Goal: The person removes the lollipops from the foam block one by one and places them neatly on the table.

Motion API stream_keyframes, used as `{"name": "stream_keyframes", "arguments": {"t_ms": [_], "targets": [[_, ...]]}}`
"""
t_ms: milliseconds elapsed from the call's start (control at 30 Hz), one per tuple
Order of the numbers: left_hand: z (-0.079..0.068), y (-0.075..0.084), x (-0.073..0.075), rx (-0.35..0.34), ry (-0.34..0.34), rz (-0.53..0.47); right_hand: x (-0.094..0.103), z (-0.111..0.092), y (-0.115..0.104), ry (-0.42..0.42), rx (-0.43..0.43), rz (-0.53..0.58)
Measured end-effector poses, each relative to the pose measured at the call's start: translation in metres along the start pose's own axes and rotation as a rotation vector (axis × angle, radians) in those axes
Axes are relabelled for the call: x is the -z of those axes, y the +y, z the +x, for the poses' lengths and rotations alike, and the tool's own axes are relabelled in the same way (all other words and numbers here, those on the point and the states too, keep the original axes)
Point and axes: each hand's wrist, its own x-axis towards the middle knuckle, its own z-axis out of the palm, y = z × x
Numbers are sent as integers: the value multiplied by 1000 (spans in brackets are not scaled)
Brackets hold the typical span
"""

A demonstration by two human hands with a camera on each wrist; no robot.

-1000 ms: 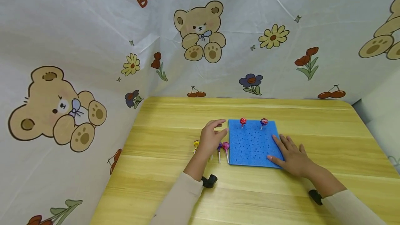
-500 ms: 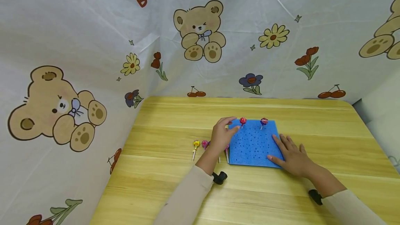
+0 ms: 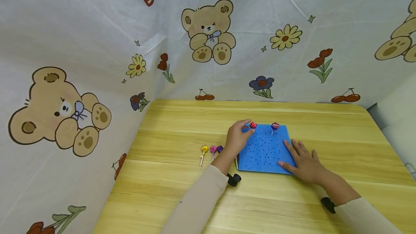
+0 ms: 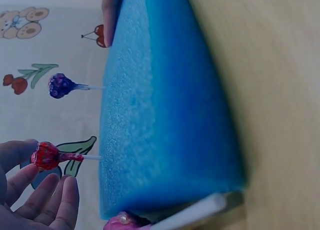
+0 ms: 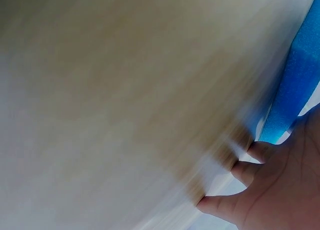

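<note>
A blue foam block (image 3: 261,154) dotted with small holes lies on the table. Two lollipops stand in its far part: a red one (image 4: 46,156) and a purple one (image 4: 61,86), with their white sticks in the foam. My left hand (image 3: 236,137) pinches the red lollipop's wrapped head between thumb and forefinger, the other fingers spread below it in the left wrist view. My right hand (image 3: 303,163) rests spread on the block's right edge, thumb and forefinger on top of the foam; the right wrist view shows the other fingers reaching down beside it.
Left of the block, several lollipops lie in a row, among them a yellow one (image 3: 204,148), a pink one (image 3: 212,149) and a purple one (image 3: 220,149), partly behind my left arm. A bear-print cloth (image 3: 240,82) hangs behind the wooden table (image 3: 175,125).
My left hand has moved right and slightly away from me, from beside the block to the red lollipop. My right hand stays on the block's edge.
</note>
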Motion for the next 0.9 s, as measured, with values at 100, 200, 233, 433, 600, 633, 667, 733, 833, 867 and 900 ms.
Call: {"name": "stream_keyframes", "arguments": {"t_ms": [100, 200, 233, 433, 600, 633, 667, 733, 833, 867, 900], "targets": [[2, 1, -1, -17, -8, 5, -1, 0, 1, 1, 4, 4], [3, 2, -2, -27, -13, 5, -2, 0, 3, 18, 13, 24], [4, 2, -3, -27, -14, 4, -3, 0, 4, 20, 14, 27], [6, 2, -5, -28, 7, 5, -7, 1, 10, 39, 30, 47], [7, 1, -7, -55, 25, -6, -3, -1, 4, 41, 25, 46], [7, 1, -8, -58, 29, -13, -2, -1, 4, 33, 18, 38], [7, 1, -8, -60, 32, -22, -1, -1, 2, 22, 12, 30], [7, 1, -7, -66, 38, -35, 0, -1, 1, 5, 6, 15], [8, 2, -7, -74, 42, -46, 1, 0, 0, -9, 0, 4], [8, 3, -6, -79, 43, -46, 1, 0, 0, -9, -1, 3], [8, 4, -6, -85, 44, -50, 1, 0, -1, -9, -1, 2]]}}
